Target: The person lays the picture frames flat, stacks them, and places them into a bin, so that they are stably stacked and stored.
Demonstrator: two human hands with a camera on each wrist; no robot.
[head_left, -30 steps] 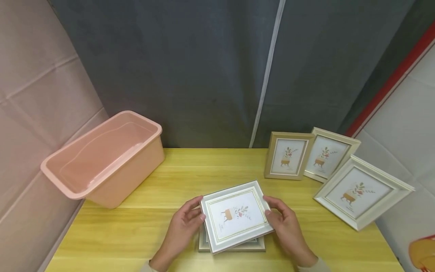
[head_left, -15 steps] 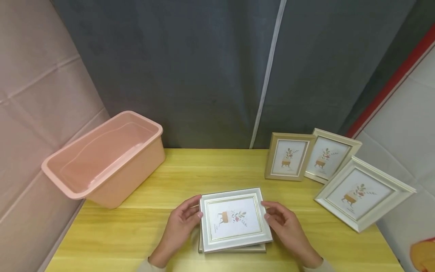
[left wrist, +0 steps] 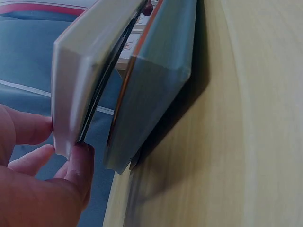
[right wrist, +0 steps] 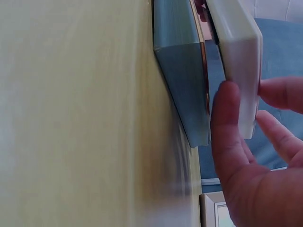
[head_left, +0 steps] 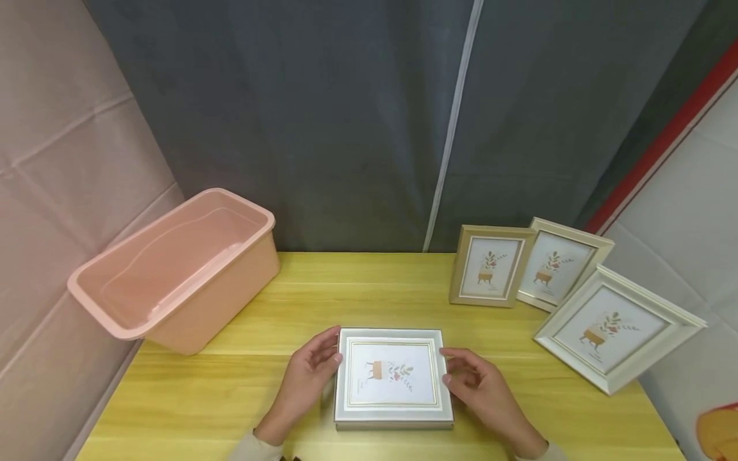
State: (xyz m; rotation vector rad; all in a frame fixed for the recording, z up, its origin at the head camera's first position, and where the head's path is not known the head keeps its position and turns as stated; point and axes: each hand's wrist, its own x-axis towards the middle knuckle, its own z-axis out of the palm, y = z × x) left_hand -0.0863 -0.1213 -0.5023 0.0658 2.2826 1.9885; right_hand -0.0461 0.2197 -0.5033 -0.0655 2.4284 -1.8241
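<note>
A white picture frame (head_left: 392, 415) with gold inner lines and a potted-plant print lies face up between both hands. My left hand (head_left: 305, 381) pinches its left edge, thumb on one side and fingers on the other. At the opposite edge, my right hand (head_left: 485, 390) holds it in a similar pinch. Under it sits another picture frame (left wrist: 154, 82), mostly hidden in the head view. Both wrist views show a narrow gap between the upper frame (right wrist: 242, 61) and the lower one, which rests on the wooden table (head_left: 230, 397).
Three picture frames stand at the right: a tan one (head_left: 455, 282), a cream one (head_left: 576, 234) partly behind it, and a larger white one (head_left: 651, 349) nearer. A pink plastic bin (head_left: 225, 288) stands at the back left. A dark curtain (head_left: 317, 128) hangs behind the table.
The held picture frame has turned from a tilt to square and come down toward me, now covering the lower frame. Both hands have kept their hold.
</note>
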